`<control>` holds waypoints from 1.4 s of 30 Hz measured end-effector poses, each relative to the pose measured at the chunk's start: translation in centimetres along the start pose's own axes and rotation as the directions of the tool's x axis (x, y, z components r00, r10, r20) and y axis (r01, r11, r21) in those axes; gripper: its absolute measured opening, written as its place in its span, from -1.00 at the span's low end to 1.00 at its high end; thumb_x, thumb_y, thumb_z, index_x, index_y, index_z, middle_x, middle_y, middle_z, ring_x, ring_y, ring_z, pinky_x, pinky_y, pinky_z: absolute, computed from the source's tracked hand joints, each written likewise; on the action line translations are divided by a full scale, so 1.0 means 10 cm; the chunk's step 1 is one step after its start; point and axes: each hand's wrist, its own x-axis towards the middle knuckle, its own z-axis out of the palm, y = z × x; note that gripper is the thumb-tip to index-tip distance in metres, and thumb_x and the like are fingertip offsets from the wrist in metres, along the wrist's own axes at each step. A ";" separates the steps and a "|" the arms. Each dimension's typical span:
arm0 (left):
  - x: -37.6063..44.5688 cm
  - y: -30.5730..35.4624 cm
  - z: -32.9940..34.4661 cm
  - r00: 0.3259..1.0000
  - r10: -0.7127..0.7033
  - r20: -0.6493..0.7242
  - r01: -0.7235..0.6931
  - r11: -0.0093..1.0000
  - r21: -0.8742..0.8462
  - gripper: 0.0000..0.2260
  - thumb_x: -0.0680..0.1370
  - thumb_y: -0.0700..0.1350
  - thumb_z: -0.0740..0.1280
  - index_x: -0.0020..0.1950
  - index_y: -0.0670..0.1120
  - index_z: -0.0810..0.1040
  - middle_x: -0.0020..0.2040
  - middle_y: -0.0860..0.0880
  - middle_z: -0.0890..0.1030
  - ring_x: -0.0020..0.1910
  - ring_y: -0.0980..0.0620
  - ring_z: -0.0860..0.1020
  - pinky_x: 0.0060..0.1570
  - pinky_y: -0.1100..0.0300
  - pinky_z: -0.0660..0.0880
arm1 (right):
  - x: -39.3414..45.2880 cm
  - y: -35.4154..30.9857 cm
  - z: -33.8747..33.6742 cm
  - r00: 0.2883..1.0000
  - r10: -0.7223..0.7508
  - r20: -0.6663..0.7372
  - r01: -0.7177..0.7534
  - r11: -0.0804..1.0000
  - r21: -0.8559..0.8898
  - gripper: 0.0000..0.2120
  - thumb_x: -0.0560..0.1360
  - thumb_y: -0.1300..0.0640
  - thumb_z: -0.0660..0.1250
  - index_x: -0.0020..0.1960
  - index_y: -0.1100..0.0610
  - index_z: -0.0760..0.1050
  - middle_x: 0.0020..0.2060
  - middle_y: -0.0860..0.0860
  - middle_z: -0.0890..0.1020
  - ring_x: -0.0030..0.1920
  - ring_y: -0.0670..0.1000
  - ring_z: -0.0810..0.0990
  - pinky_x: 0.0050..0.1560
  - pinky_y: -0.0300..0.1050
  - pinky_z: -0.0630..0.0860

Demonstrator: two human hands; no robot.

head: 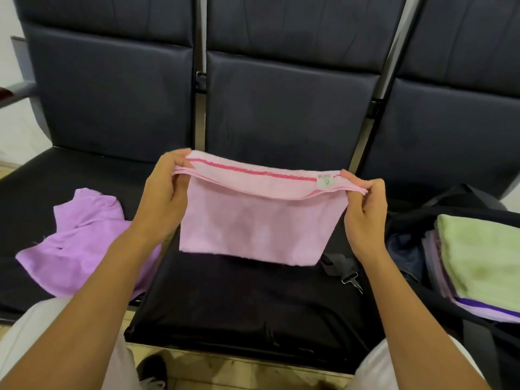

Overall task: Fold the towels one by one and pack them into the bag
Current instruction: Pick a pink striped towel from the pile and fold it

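A pink towel (253, 220) with a darker pink stripe hangs folded in the air above the middle seat. My left hand (161, 192) pinches its top left corner and my right hand (365, 212) pinches its top right corner. A purple towel (81, 243) lies crumpled on the left seat. On the right seat stands an open dark bag (408, 249), and inside it lies a stack of folded towels with a green towel (484, 257) on top.
A row of black padded seats (253, 305) with metal dividers fills the view. A bag strap with a metal clip (349, 277) lies on the middle seat. My light trousers and a dark shoe show at the bottom over a tiled floor.
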 end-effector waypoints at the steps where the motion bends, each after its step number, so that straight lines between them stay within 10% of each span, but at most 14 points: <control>1: 0.02 0.02 0.01 0.999 0.046 -0.022 -0.046 0.999 -0.003 -0.72 0.61 -0.33 0.19 0.24 -0.03 0.38 0.23 -0.01 0.48 0.14 0.30 0.47 0.15 0.49 0.37 | 0.01 -0.01 -0.01 1.000 -0.006 0.011 0.005 1.000 0.024 -0.93 0.66 0.20 0.19 0.01 0.07 0.35 0.14 -0.17 0.59 0.14 -0.20 0.58 -0.01 -0.36 0.52; 12: -0.05 0.10 0.02 0.963 0.118 -0.242 -0.143 0.986 -0.087 -0.80 0.61 -0.25 0.24 0.22 -0.09 0.39 0.27 -0.05 0.50 0.23 0.11 0.51 0.20 0.35 0.45 | 0.01 -0.05 -0.08 0.988 -0.139 -0.065 0.139 0.990 -0.006 -0.87 0.69 0.23 0.14 0.18 0.16 0.43 0.09 -0.16 0.57 0.16 -0.05 0.57 0.20 -0.04 0.54; 20: -0.07 0.12 -0.07 0.936 0.119 -0.332 -0.133 0.991 -0.020 -0.65 0.60 -0.30 0.26 0.11 0.19 0.40 0.08 0.19 0.53 0.07 0.24 0.54 0.09 0.35 0.47 | -0.08 -0.06 -0.12 0.988 -0.136 -0.071 0.129 0.987 -0.097 -0.82 0.67 0.24 0.16 0.15 0.14 0.52 -0.02 -0.20 0.58 -0.01 -0.29 0.55 0.02 -0.40 0.46; 28: 0.02 -0.05 -0.19 0.935 0.056 -0.351 -0.032 0.997 0.073 -0.85 0.56 -0.27 0.36 0.08 -0.07 0.58 -0.11 0.06 0.60 -0.10 0.30 0.55 -0.03 0.45 0.48 | -0.01 0.01 -0.08 0.997 -0.057 0.045 0.063 0.984 -0.167 -0.80 0.67 0.15 0.17 0.16 0.15 0.55 -0.04 -0.16 0.61 -0.03 -0.26 0.56 -0.05 -0.46 0.45; 32: 0.05 -0.10 -0.20 0.949 0.030 -0.315 0.014 0.991 0.136 -0.90 0.56 -0.18 0.37 0.05 -0.03 0.61 -0.23 0.34 0.54 -0.21 0.38 0.51 -0.16 0.49 0.43 | 0.04 0.06 -0.05 0.997 0.008 0.076 0.003 0.989 -0.147 -0.77 0.68 0.14 0.14 0.09 0.14 0.58 -0.13 -0.15 0.61 -0.12 -0.21 0.56 -0.14 -0.40 0.45; 42: 0.12 -0.22 -0.15 0.954 -0.200 -0.221 0.232 0.964 0.128 -0.88 0.55 -0.15 0.38 0.05 -0.13 0.65 -0.12 -0.08 0.66 -0.14 -0.01 0.60 -0.15 0.36 0.49 | 0.11 0.13 -0.02 0.986 0.104 0.129 -0.087 0.987 -0.136 -0.73 0.67 0.16 0.14 -0.03 0.20 0.59 -0.20 0.10 0.59 -0.22 -0.11 0.49 -0.23 -0.32 0.42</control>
